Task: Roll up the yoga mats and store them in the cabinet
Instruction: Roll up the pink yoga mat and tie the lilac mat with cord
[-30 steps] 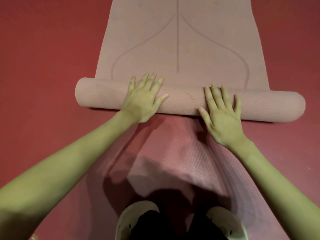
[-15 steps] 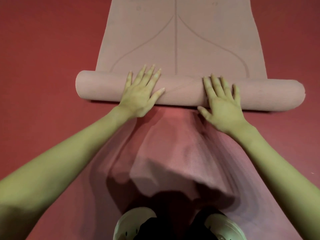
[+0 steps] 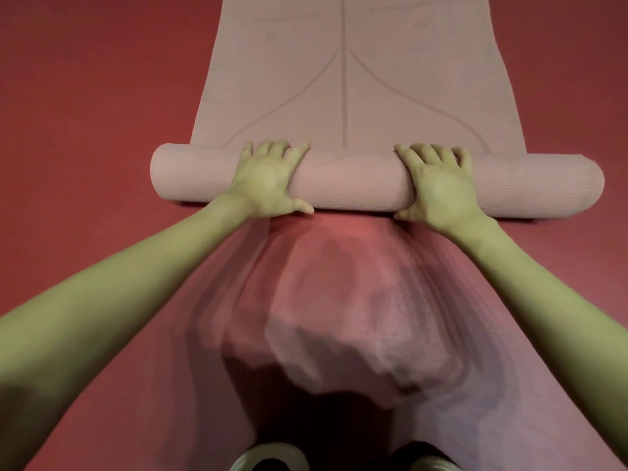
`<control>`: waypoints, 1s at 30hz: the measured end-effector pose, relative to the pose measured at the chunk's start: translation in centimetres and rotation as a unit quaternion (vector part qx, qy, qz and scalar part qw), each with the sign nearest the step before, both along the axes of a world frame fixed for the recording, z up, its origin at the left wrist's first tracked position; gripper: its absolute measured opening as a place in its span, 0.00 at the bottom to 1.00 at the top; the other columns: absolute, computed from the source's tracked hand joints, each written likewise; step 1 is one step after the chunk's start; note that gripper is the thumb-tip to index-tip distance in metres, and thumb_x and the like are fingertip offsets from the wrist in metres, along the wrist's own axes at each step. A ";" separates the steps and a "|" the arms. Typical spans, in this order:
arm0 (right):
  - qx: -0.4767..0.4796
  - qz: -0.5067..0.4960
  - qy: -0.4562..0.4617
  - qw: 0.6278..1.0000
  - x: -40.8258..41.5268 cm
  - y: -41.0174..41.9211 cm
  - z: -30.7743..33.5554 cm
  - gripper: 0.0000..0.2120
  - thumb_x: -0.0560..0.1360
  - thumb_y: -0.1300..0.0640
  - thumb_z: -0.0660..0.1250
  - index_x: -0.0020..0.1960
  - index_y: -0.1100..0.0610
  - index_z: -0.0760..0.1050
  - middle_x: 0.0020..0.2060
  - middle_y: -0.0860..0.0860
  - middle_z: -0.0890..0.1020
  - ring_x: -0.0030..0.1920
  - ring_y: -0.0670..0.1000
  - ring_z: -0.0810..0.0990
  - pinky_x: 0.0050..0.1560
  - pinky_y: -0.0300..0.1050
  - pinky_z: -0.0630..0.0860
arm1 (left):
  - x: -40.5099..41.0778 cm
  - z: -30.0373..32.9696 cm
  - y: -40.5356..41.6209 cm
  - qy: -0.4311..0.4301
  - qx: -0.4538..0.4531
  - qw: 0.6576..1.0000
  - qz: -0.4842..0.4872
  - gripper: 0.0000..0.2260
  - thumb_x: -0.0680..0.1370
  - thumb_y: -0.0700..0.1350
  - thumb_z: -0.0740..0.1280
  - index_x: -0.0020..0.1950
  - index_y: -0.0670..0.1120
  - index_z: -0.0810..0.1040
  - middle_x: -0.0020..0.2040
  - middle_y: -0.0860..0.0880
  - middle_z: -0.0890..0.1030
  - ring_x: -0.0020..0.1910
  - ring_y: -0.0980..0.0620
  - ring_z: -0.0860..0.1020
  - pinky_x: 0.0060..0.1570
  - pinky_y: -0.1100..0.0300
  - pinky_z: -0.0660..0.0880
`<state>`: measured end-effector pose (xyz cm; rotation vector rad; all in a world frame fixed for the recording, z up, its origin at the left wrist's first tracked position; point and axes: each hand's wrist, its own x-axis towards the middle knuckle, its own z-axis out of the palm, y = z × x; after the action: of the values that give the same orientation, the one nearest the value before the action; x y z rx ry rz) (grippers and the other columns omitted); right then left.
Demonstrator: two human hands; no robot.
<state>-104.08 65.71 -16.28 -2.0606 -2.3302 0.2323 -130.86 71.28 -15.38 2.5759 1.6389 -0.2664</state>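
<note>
Two hands lie on top of one rolled part of a yoga mat point(image 3: 343, 180), which runs across the middle of the frame as a pale pinkish tube, its left end near the centre left and its right end near the right edge; the unrolled remainder of the same mat stretches from the roll to the top of the frame, flat on the red floor point(image 3: 85, 96), with a straight centre line and two curved lines printed on it. The left hand point(image 3: 268, 180) sits on the left half of the roll, its fingers draped over the crest and bent down the far side, its thumb tucked along the near lower edge, so that it grasps the roll from above; the right hand point(image 3: 438, 183) sits on the right half in the same manner, fingers curled over the top, thumb pressed at the near lower edge. Both bare forearms reach in from the lower corners of the frame; between them, in the lower middle, the floor looks blurred and darkened by shadow, and what exactly lies there I cannot tell. At the bottom edge, two pale shoe tips point(image 3: 272, 458) show on either side of a dark shape, well apart from the roll.
</note>
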 end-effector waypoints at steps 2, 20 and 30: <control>0.007 -0.004 0.011 1.000 0.1 0.2 0.3 0.50 0.54 0.47 0.81 0.72 0.51 0.66 0.66 0.53 0.73 0.65 0.60 0.69 0.66 0.57 0.58 | 0.1 0.2 0.0 0.003 0.018 1.000 -0.008 0.47 0.65 0.68 0.71 0.76 0.51 0.57 0.70 0.43 0.68 0.70 0.41 0.64 0.70 0.40 0.56; -0.109 0.039 0.029 0.993 -3.3 -12.5 2.4 0.48 0.51 0.40 0.79 0.69 0.44 0.69 0.63 0.45 0.76 0.60 0.58 0.72 0.59 0.53 0.62 | -5.8 1.0 -14.6 -0.031 -0.049 0.998 -0.029 0.47 0.61 0.75 0.57 0.74 0.49 0.64 0.66 0.46 0.74 0.64 0.42 0.71 0.65 0.43 0.62; -0.111 0.024 0.062 0.992 -3.5 -12.9 2.3 0.50 0.60 0.42 0.78 0.77 0.51 0.60 0.72 0.52 0.68 0.71 0.56 0.65 0.71 0.53 0.55 | -4.0 -0.1 -14.8 -0.070 -0.013 0.997 0.008 0.32 0.77 0.66 0.38 0.78 0.55 0.54 0.78 0.46 0.57 0.77 0.46 0.53 0.74 0.44 0.46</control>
<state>-107.55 52.76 -13.97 -2.0141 -2.3740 0.6286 -134.85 56.45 -15.46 2.4995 1.5948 -0.1026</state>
